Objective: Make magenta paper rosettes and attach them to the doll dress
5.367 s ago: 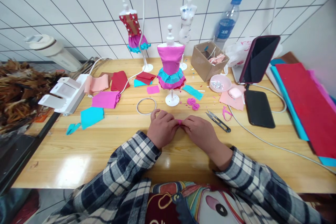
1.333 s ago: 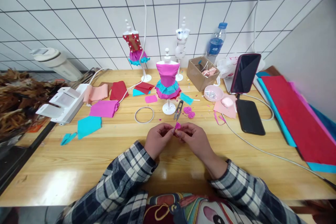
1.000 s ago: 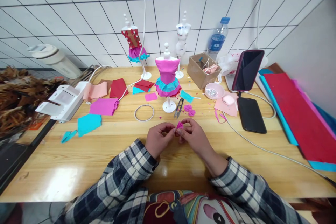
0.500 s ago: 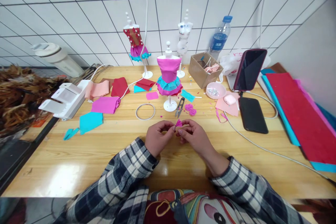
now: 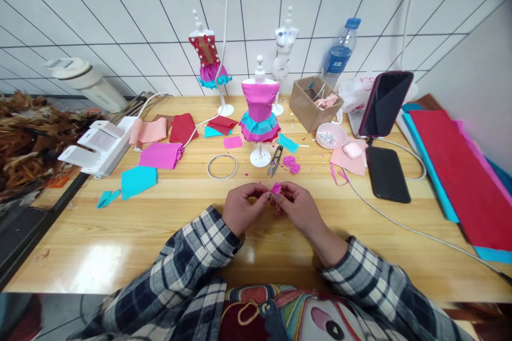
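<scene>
Between my fingertips is a small pleated piece of magenta crepe paper (image 5: 276, 188). My left hand (image 5: 245, 206) pinches its lower left side, and my right hand (image 5: 298, 206) pinches it from the right. Just beyond lie thread snips (image 5: 275, 161) and magenta paper rosettes (image 5: 292, 164). Behind them stands a small white dress form (image 5: 260, 157) wearing a magenta paper bodice (image 5: 260, 98) and a blue ruffled skirt (image 5: 259, 127). A metal ring (image 5: 222, 167) lies flat on the table to the left.
Folded crepe paper (image 5: 161, 155) in several colours lies left, beside a white charging dock (image 5: 98, 149). At the back are two more dress forms (image 5: 207, 56), a cardboard box (image 5: 310, 109) and a bottle (image 5: 340, 56). Right are a bead dish (image 5: 331, 136), phones (image 5: 388, 176) and a cable (image 5: 400, 226).
My fingers have shifted slightly on the magenta crepe paper, and more of it shows above them. The view has tilted a little; the things on the table stay put.
</scene>
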Motion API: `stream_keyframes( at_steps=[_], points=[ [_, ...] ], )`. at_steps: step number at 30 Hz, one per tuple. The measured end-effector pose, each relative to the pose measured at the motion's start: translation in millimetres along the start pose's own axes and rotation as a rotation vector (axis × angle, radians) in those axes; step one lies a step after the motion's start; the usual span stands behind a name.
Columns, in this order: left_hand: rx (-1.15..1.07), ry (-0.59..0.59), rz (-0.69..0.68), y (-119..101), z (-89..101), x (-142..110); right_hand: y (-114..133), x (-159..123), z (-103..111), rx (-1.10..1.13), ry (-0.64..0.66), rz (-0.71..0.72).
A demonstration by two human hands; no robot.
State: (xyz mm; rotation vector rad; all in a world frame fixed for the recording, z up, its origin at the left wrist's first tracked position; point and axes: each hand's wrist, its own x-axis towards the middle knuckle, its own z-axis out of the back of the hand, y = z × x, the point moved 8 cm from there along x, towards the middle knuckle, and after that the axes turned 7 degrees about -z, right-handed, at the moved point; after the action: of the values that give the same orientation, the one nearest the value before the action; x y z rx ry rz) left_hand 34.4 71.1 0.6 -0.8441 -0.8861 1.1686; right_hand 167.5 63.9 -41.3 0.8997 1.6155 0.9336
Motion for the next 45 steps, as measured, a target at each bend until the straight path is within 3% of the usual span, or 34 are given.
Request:
stream_keyframes(
  at_steps=[7, 20, 25, 30, 34, 37, 41, 45],
  points=[
    [-0.022, 0.011, 0.012, 4, 0.5, 0, 4, -2, 1, 0.011, -0.017, 0.018],
    [-0.287, 0.118, 0.074, 13, -8.8, 0, 3, -5, 1, -0.061, -0.023, 0.057],
    [-0.546, 0.089, 0.177, 17, -13.2, -2, 1, -6, -2, 0.014, 0.002, 0.038],
    [-0.606, -0.053, 0.229, 32, -3.6, 1, -3, -7, -4, 0.12, 0.07, -0.043],
    [-0.473, -0.018, 0.123, 26, 1.4, 4, -8, -6, -4, 0.135, 0.058, -0.149],
    [-0.278, 0.018, -0.074, 8, 7.6, 6, -11, -4, 2, 0.178, 0.023, -0.183],
    [-0.008, 0.074, -0.388, -20, 12.1, 4, -11, -5, 5, 0.205, 0.164, -0.24],
    [0.124, 0.072, -0.57, -32, 15.2, 1, -10, -8, 11, 0.181, 0.23, -0.28]
  ],
)
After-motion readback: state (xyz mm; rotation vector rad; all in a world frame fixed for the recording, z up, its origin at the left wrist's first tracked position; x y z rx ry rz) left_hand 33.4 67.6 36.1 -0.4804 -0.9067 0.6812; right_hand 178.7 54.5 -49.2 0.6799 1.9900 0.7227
